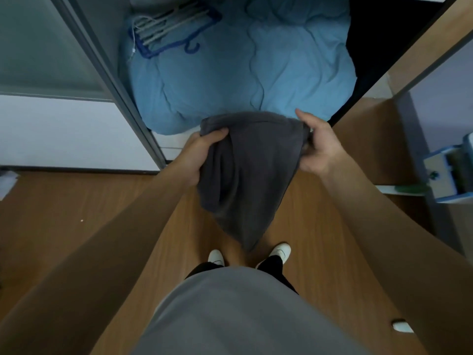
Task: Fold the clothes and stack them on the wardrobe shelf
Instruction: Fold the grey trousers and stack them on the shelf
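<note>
A dark grey garment (245, 175) hangs in front of me over the wooden floor, its lower end tapering down toward my feet. My left hand (199, 155) grips its upper left corner with curled fingers. My right hand (317, 147) holds the upper right edge, thumb up and fingers tucked behind the cloth. The garment's top edge sits just in front of the open wardrobe's lower compartment (174, 147), which is filled by a light blue duvet (238, 65).
A blue clothes hanger with grey bars (169, 29) lies on the duvet at the back left. A sliding wardrobe door (51, 60) stands at the left. A wooden panel (399, 60) and a blue-and-white box (450, 172) are at the right.
</note>
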The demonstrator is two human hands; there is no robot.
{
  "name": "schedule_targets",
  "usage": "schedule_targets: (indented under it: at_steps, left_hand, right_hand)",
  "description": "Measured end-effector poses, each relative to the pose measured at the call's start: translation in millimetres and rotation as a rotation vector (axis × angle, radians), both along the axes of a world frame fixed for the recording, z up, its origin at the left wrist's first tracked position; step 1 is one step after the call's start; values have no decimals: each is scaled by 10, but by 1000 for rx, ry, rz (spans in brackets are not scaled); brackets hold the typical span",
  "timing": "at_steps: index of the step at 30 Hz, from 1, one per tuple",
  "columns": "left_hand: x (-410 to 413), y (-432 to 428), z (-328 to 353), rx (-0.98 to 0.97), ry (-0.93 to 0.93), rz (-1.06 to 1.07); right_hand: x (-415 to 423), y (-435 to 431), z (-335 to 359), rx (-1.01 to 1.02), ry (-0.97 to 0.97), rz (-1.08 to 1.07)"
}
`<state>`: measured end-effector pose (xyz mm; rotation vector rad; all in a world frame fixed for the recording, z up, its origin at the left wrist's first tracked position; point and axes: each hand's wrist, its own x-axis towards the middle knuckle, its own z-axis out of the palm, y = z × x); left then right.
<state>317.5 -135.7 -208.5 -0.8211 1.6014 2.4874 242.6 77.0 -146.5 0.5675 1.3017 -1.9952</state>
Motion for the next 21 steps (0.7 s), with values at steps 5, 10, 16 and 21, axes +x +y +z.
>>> schedule_targets:
  at_steps: [5, 10, 16, 21]
  left_hand:
    - [-72, 80, 254, 196, -85, -36]
    - [-102, -193, 409, 90, -181, -127]
    - [-122, -672, 494, -186, -230, -153]
    - [-88, -704, 510, -141, -237, -191]
  right_hand:
    - [322, -36, -285, -123, 133, 60]
    - [406, -145, -340, 77, 335, 196]
    - [330, -159, -210, 180, 444, 313]
    - [310, -101, -175, 152, 402, 504]
